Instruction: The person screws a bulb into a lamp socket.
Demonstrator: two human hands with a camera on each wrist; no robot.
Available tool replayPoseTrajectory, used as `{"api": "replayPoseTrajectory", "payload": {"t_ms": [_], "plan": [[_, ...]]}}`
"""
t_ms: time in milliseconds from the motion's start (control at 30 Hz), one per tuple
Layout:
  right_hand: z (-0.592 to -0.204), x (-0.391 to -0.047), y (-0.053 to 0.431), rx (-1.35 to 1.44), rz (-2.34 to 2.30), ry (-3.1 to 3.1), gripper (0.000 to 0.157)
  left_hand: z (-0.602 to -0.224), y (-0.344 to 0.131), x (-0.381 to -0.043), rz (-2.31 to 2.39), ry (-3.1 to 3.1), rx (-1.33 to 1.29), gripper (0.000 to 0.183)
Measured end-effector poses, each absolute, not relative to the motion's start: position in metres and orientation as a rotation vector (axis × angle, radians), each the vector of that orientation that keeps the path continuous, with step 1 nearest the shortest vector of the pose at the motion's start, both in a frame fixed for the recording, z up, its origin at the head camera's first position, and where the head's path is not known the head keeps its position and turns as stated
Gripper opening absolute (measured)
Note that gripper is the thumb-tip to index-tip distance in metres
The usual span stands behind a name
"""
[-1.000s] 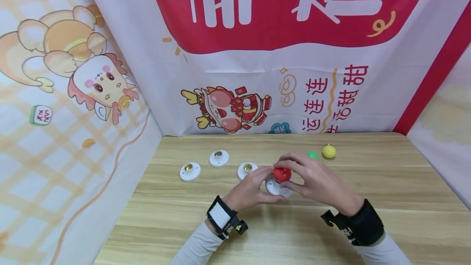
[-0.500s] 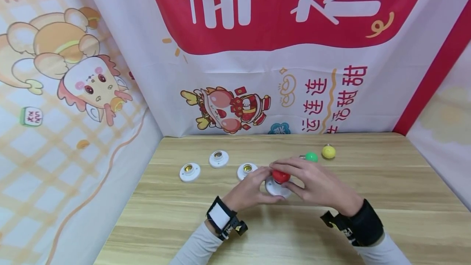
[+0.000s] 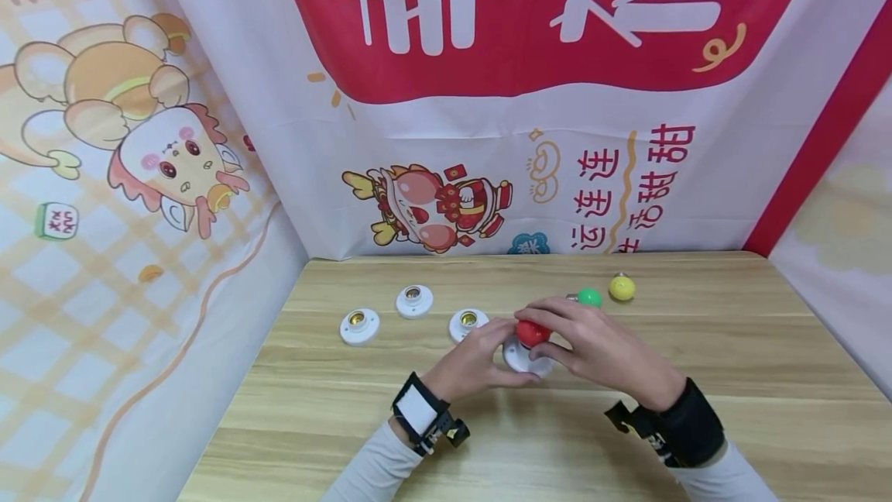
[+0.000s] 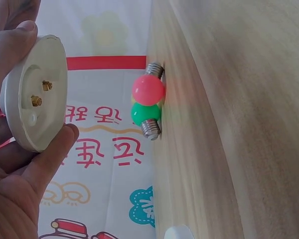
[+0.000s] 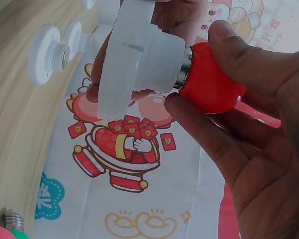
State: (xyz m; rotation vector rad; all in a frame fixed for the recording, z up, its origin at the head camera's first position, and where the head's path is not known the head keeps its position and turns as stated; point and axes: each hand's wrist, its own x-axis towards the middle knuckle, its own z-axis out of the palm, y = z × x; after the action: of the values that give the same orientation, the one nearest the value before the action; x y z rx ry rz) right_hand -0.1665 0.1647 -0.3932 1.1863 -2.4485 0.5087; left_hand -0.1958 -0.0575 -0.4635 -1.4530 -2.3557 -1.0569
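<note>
My left hand [image 3: 468, 361] grips a white round lamp holder [image 3: 521, 359] by its rim, raised off the table. Its hollow underside, with two brass screws, faces the left wrist camera. My right hand [image 3: 605, 345] holds a red light bulb [image 3: 533, 333] between thumb and fingers. In the right wrist view, the bulb's metal cap [image 5: 183, 69] sits partly inside the holder's socket [image 5: 162, 59], a strip of metal still showing. Beyond my right hand lie a green bulb [image 3: 589, 297] and a yellow bulb [image 3: 622, 287]. A pinkish-red bulb [image 4: 149, 90] beside them appears in the left wrist view.
Three more white lamp holders stand on the wooden table [image 3: 334, 424]: one at left [image 3: 359, 326], one behind it [image 3: 414, 300], and one [image 3: 468, 323] just beyond my left hand. Printed cloth [image 3: 418, 122] hangs along the back edge and both sides.
My right hand's fingers shift around the red bulb, dipping over it and then rising slightly. The green bulb shows more than a second ago. My left hand holds the lamp holder nearly still.
</note>
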Motion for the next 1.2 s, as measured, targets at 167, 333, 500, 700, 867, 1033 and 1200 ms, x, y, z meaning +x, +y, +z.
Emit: {"api": "replayPoseTrajectory", "payload": {"t_ms": [167,333,500,700,867,1033,1200], "plan": [[-0.3931,-0.1661,0.1640,1.168,0.505,-2.467,0.053,-0.4640,-0.0572,-0.1950,-1.053,-2.372,-1.448,0.073],[-0.3929,-0.1663,0.1631,1.165,0.506,-2.468,0.055,-0.4649,-0.0573,-0.1952,-1.061,-2.379,-1.437,0.073],[-0.3941,-0.1667,0.1642,1.199,0.529,-2.473,0.061,-0.4668,-0.0575,-0.1963,-1.062,-2.380,-1.440,0.072],[-0.3936,-0.1678,0.1653,1.275,0.563,-2.420,0.064,-0.4676,-0.0568,-0.1980,-1.066,-2.351,-1.463,0.078],[-0.3921,-0.1690,0.1641,1.278,0.541,-2.388,0.052,-0.4642,-0.0565,-0.1992,-1.062,-2.325,-1.491,0.074],[-0.3924,-0.1701,0.1627,1.267,0.522,-2.386,0.054,-0.4620,-0.0564,-0.1996,-1.069,-2.340,-1.471,0.072],[-0.3930,-0.1712,0.1610,1.228,0.512,-2.398,0.053,-0.4625,-0.0537,-0.1990,-1.055,-2.365,-1.400,0.071]]}}
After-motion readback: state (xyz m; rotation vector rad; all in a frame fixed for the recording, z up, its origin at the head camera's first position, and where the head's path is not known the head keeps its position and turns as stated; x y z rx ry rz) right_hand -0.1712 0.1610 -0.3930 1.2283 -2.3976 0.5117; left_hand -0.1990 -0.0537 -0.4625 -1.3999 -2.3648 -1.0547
